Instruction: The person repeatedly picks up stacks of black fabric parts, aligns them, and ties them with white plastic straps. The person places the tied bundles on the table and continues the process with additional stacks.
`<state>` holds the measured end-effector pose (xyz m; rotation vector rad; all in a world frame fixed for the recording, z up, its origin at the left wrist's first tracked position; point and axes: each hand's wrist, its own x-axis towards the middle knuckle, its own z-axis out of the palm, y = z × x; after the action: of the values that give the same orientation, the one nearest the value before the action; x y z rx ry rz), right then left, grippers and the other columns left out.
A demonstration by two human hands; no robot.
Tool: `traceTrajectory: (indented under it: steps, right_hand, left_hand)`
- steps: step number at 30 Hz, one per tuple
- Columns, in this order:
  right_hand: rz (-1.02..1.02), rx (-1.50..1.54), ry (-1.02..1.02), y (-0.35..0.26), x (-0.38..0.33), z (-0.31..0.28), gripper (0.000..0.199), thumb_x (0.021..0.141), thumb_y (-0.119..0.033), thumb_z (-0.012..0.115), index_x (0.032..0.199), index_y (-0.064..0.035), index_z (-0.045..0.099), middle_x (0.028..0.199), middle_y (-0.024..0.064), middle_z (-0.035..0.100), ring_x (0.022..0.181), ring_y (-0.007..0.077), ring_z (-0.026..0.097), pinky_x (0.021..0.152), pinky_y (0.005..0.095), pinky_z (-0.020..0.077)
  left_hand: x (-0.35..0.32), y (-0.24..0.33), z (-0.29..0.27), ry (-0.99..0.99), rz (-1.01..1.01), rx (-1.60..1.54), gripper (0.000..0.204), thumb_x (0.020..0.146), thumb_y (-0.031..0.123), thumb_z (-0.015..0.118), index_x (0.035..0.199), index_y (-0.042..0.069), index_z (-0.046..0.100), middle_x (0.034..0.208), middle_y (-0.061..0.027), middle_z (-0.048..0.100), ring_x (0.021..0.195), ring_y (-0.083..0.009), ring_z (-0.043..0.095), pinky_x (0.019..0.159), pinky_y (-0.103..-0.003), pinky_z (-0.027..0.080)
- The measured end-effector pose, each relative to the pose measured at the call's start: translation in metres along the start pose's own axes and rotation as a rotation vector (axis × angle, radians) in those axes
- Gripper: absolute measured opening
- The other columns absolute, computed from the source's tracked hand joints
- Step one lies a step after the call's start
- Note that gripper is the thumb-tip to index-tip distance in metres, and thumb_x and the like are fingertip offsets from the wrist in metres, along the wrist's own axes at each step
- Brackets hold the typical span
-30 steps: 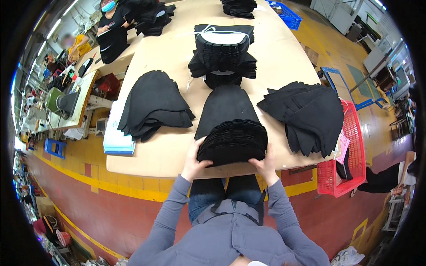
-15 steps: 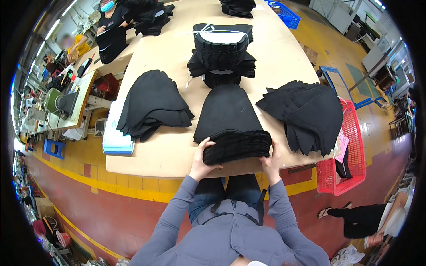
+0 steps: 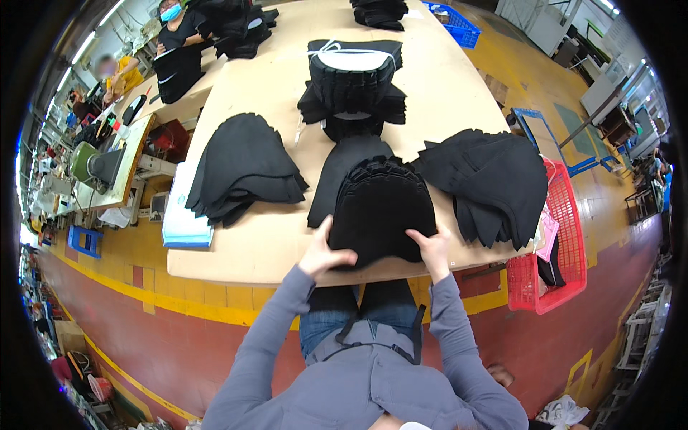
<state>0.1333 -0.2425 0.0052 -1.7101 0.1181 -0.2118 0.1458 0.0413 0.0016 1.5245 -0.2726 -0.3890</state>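
Both my hands hold a thick stack of black cut panels (image 3: 383,218) near the front edge of the table. It stands tilted, its broad dark face toward me and its notched, layered curved edge at the top. My left hand (image 3: 324,251) grips the lower left side, thumb across the face. On the lower right side, my right hand (image 3: 431,251) grips it the same way. The fingers behind the stack are hidden. Partly covered behind it lies another pile of black panels (image 3: 342,161). Fanned piles of similar panels lie to the left (image 3: 247,161) and right (image 3: 494,179).
Farther back on the table (image 3: 236,261) stands a bundle of black pieces tied with white cord (image 3: 355,79). Blue-and-white papers (image 3: 185,222) lie at the left edge. A red basket (image 3: 566,251) stands by the right edge. Co-workers sit at the far left.
My hands have tipped the stack up; its layered edge faced me before, and now its broad face does. My thumbs have come onto that face. A person at the lower right has mostly left view.
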Motion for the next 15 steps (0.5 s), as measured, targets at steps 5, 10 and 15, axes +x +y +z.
traceTrajectory:
  steps: [5, 10, 15]
  right_hand:
    - [0.004, 0.531, -0.069, 0.027, -0.014, -0.002, 0.042, 0.074, -0.012, 0.082, 0.11, 0.0038, 0.067, 0.103, 0.0074, 0.071, 0.092, 0.0162, 0.067, 0.084, 0.0312, 0.0538]
    - [0.001, 0.812, -0.19, 0.03, -0.009, 0.04, 0.066, 0.071, -0.032, 0.088, 0.121, 0.0021, 0.06, 0.113, 0.0053, 0.067, 0.101, 0.0166, 0.064, 0.09, 0.0314, 0.0511]
    - [-0.017, 0.681, -0.24, 0.049, 0.011, 0.055, 0.064, 0.076, -0.024, 0.084, 0.128, 0.002, 0.055, 0.119, 0.0067, 0.064, 0.109, 0.0184, 0.061, 0.096, 0.032, 0.048]
  left_hand:
    - [-0.071, 0.05, 0.025, -0.337, -0.417, -1.018, 0.116, 0.062, 0.021, 0.092, 0.152, 0.004, 0.021, 0.155, -0.0204, 0.027, 0.137, -0.0332, 0.04, 0.097, -0.041, 0.052]
    - [-0.094, 0.068, 0.019, -0.485, -0.528, -0.986, 0.098, 0.074, 0.026, 0.082, 0.151, 0.0, 0.026, 0.148, -0.031, 0.033, 0.112, -0.0258, 0.056, 0.084, -0.033, 0.056]
    - [-0.091, 0.101, 0.039, -0.256, -0.603, -0.6, 0.078, 0.067, 0.011, 0.083, 0.135, 0.0, 0.045, 0.115, -0.011, 0.057, 0.088, -0.0117, 0.057, 0.069, -0.024, 0.051]
